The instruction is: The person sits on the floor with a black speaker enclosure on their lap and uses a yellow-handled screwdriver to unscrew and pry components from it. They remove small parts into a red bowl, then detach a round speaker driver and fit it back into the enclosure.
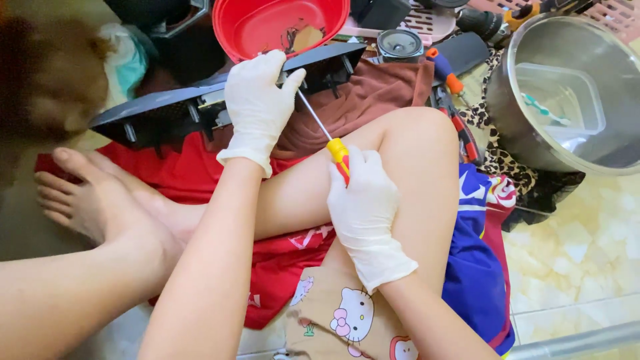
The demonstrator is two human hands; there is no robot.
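My left hand, in a white glove, grips the upper edge of a long black plastic panel that rests across my lap. My right hand, also gloved, holds a screwdriver with a yellow and red handle. Its metal shaft slants up to the left and its tip meets the panel just below my left hand's fingers. My bent knee lies under the right hand.
A red plastic basin stands behind the panel. A small round speaker and other screwdrivers lie at the back right. A large steel bowl with a clear plastic box in it stands on the right, over tiled floor.
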